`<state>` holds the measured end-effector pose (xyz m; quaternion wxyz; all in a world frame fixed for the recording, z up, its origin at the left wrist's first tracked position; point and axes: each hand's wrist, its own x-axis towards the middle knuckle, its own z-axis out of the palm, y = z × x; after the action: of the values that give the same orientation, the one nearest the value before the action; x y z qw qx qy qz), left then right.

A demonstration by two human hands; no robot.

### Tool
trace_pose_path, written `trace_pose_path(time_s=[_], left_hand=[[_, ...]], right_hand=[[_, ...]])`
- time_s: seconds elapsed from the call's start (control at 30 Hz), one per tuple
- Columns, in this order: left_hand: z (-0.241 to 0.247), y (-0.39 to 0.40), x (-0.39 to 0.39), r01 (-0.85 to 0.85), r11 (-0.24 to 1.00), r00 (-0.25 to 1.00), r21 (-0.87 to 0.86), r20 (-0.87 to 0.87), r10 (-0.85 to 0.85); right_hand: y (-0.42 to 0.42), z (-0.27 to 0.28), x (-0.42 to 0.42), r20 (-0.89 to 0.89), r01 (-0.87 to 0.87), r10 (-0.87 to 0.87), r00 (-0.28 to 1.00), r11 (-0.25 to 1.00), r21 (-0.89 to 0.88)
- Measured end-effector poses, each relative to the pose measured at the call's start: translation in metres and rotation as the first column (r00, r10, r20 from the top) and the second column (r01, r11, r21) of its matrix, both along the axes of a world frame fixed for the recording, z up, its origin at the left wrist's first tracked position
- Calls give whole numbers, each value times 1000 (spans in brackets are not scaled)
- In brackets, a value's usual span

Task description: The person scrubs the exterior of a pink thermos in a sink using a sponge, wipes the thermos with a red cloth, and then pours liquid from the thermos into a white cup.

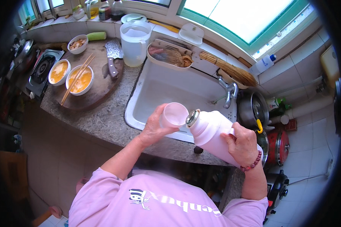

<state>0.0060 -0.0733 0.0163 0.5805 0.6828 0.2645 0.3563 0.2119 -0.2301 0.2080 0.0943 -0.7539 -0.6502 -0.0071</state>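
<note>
My left hand [155, 124] holds a pale pink cup [174, 115] over the front edge of the white sink [143, 85]. In my right hand [242, 144] is the handle of a pink thermos flask [211, 129], tipped so that its metal-lined mouth faces the cup's rim. Whether any liquid is running between them I cannot tell. To the left, on a round wooden chopping board [102, 95], two white bowls contain a yellow egg-like mixture. A pair of chopsticks [79, 76] lies across the nearer bowl [82, 87].
A cleaver [112, 58] rests on the board, beside a translucent plastic jug [135, 42]. A faucet [228, 90] stands at the sink's right rear. Pots, including a red one [278, 147], crowd the right side. A gas stove [44, 68] is at far left.
</note>
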Motion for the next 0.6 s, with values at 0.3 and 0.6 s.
trace_pose_path(time_s=[0.3, 0.6], left_hand=[[24, 10, -68, -21, 1000, 1000, 1, -1, 21], [29, 36, -180, -146, 987, 987, 61, -56, 149]], right_hand=[[10, 38, -43, -257, 62, -15, 966, 982, 176], [63, 35, -67, -533, 153, 135, 835, 874, 461]])
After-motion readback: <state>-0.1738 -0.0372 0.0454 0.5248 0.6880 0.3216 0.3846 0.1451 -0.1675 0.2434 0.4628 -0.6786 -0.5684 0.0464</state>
